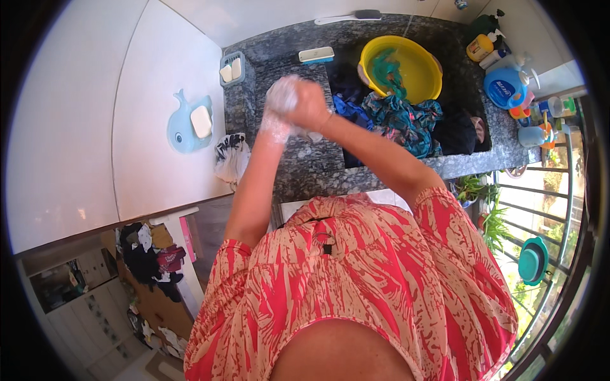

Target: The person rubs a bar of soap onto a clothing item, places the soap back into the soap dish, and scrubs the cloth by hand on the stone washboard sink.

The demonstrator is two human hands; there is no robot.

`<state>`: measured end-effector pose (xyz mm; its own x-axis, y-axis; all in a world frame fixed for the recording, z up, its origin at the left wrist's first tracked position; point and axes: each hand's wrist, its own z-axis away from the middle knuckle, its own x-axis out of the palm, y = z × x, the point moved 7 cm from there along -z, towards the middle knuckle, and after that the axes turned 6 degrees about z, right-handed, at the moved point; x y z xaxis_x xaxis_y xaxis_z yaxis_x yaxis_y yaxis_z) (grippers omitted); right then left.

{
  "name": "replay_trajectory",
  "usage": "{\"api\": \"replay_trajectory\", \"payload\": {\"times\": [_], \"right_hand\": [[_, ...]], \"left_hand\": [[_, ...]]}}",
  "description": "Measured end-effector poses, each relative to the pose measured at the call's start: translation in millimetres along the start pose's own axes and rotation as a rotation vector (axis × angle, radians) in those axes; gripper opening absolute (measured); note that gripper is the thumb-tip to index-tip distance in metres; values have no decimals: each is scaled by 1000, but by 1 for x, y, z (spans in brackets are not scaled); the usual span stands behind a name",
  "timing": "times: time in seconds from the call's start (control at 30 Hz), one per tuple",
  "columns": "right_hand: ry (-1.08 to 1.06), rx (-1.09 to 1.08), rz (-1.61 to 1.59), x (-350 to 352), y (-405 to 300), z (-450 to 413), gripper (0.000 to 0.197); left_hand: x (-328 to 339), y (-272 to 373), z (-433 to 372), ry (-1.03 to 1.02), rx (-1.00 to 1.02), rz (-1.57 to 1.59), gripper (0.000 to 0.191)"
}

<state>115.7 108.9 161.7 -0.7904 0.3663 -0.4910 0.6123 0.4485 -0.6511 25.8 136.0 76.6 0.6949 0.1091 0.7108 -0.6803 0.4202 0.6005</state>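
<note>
Over the granite counter [305,166], my left hand [281,107] is covered in white suds and seems wrapped in a sudsy pale cloth, blurred by motion. My right hand [312,107] is closed against it, its fingers curled over the cloth. Just behind the hands lies a scrub brush [316,55] with blue bristles. In the dark sink to the right, a yellow basin [436,71] holds water and a green cloth [387,71]. Patterned teal fabric [405,124], a blue cloth [352,110] and black fabric [455,133] lie in front of the basin.
A soap dish [243,76] with white bars stands at the back left, near a whale-shaped wall holder [181,135] with soap [201,122]. A black-and-white cloth [232,157] lies at the left edge. Bottles and a blue detergent jug [503,88] line the right side. A long-handled brush [350,17] lies behind.
</note>
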Motion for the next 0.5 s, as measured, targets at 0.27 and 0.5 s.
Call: {"api": "replay_trajectory", "payload": {"times": [0.27, 0.5], "right_hand": [[-236, 266, 180, 13, 47, -24, 27], [-577, 837, -738, 41, 87, -40, 29]], "left_hand": [[2, -11, 20, -11, -1, -87, 32], [-2, 5, 34, -33, 76, -476, 60]]}}
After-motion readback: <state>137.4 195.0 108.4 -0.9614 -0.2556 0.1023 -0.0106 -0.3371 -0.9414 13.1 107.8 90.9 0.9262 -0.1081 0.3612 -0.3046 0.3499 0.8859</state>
